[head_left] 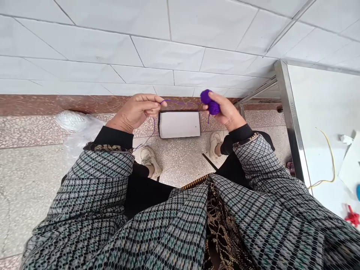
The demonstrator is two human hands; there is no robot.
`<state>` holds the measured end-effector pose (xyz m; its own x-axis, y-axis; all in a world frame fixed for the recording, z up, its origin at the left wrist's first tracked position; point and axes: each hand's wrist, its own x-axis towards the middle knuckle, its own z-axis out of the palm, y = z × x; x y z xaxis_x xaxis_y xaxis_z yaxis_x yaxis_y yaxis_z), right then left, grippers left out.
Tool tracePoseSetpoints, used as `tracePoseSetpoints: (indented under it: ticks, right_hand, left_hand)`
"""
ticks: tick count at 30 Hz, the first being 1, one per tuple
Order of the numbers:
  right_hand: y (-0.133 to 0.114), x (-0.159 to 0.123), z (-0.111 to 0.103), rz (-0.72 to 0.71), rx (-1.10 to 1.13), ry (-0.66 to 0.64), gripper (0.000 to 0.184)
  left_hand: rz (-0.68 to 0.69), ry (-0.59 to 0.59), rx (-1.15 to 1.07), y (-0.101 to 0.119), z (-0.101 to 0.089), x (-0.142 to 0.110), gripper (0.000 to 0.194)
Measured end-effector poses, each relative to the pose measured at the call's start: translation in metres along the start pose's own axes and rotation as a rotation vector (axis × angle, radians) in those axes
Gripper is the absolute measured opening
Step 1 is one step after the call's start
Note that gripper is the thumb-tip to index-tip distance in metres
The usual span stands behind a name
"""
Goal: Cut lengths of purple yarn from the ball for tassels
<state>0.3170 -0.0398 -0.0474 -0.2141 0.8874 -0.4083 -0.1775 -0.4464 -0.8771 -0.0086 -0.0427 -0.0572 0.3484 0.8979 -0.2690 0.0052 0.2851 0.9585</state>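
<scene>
Left hand (135,112) raised over the reddish-brown marble skirting (70,105), thumb and forefinger (157,105) pinched on a thin purple yarn strand (168,100), remaining fingers loosely curled and partly hidden behind one another. Right hand (226,112) clenched around a purple yarn ball (206,96), fingers covering much of it, leaving its full shape hidden; only two fuzzy, wound lobes showing beyond the grip. Strand stretched between both hands, with a loose length dropping from the left hand toward a white sneaker (150,161), its end hard to make out against the speckled terrazzo floor (33,187). Just below the hands, a shallow dark-rimmed white box (179,124), depth and contents impossible to tell. Open room around both hands, beneath white glazed tiles (168,52). At far left, a crumpled clear plastic bag (75,129). At right, a steel-edged table (291,120) cut off by the frame, a yellow cable (330,157) on it. Checked woven sleeves (112,187) with black cuffs (112,137) filling the lower view.
</scene>
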Motion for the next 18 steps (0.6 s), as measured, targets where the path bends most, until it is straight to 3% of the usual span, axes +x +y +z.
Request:
tracePoseSetpoints:
  ticks: [3, 8, 14, 18]
  right_hand:
    - [-0.003, 0.007, -0.016, -0.069, -0.002, 0.105, 0.056]
    - [0.002, 0.018, -0.035, -0.193, -0.128, 0.097, 0.061]
    - [0.001, 0.024, -0.042, -0.226, -0.205, 0.120, 0.064]
    - [-0.015, 0.019, -0.041, -0.217, -0.091, 0.207, 0.052]
  left_hand:
    - [-0.045, 0.015, -0.015, -0.003, -0.004, -0.005, 0.022]
    - [-0.054, 0.024, -0.003, -0.006, -0.007, -0.009, 0.017]
    - [-0.042, 0.111, 0.060, -0.002, -0.005, -0.009, 0.021]
    - [-0.058, 0.164, 0.095, -0.002, -0.007, -0.010, 0.018]
